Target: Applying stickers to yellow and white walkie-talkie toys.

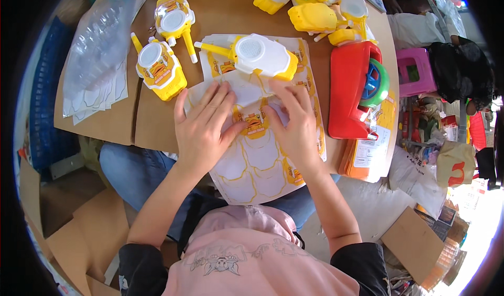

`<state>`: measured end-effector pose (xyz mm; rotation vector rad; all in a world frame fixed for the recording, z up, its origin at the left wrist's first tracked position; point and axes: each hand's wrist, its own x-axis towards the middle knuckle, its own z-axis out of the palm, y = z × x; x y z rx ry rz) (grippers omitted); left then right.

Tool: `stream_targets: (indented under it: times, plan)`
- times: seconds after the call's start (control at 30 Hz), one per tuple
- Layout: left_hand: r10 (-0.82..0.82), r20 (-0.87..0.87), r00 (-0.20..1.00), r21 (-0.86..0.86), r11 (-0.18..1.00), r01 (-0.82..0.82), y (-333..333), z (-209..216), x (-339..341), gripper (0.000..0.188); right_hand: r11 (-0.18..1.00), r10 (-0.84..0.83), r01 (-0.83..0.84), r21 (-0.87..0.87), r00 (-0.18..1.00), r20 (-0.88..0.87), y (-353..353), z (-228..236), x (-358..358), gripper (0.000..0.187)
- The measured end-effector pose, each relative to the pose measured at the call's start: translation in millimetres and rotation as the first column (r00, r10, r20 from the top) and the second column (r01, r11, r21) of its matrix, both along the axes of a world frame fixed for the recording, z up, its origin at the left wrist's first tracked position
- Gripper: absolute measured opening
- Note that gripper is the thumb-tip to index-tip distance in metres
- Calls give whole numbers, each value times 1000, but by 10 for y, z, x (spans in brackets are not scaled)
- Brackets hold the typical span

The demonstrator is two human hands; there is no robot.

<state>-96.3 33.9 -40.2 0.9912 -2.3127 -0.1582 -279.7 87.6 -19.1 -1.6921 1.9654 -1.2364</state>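
Observation:
A sheet of duck-picture stickers (251, 175) lies before me on top of more such sheets; many of its sticker places are bare white outlines. My left hand (205, 125) rests flat on it, fingers spread, its thumb beside a duck sticker (255, 125). On the sheet's other side, my right hand (295, 125) touches it with bent fingers, the thumb apart from the index finger. Just beyond both hands, a white and yellow toy walkie-talkie (262, 54) lies on the sheets, its face plain. Two toy walkie-talkies with duck stickers (160, 67) (174, 18) lie to the left.
A red tape dispenser (345, 91) with a green and blue roll stands at the right, beside a stack of orange-edged cards (357, 157). More yellow toys (313, 16) crowd the far right. Clear plastic packaging (100, 49) covers papers at the left. Cardboard (157, 120) covers the table.

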Motion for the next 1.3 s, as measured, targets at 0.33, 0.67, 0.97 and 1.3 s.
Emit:
stream_targets:
  times: [0.33, 0.67, 0.97, 1.3]
  plan:
    - [-23, 92, 995, 176, 984, 7, 54, 99, -9, 106, 990, 142, -138, 34, 950, -279, 207, 98, 52, 41]
    - [-6, 102, 995, 167, 986, -11, 86, 61, 2, 111, 975, 219, -177, 134, 872, -439, 190, 132, -34, 39]
    - [-51, 151, 987, 274, 962, 8, 100, 136, 15, 120, 990, 25, 39, 134, 895, -446, 246, 275, 93, 77]
    - [-35, 126, 991, 295, 956, -4, 121, 103, 14, 116, 924, 178, -57, 378, 939, -293, 329, 334, 318, 29]
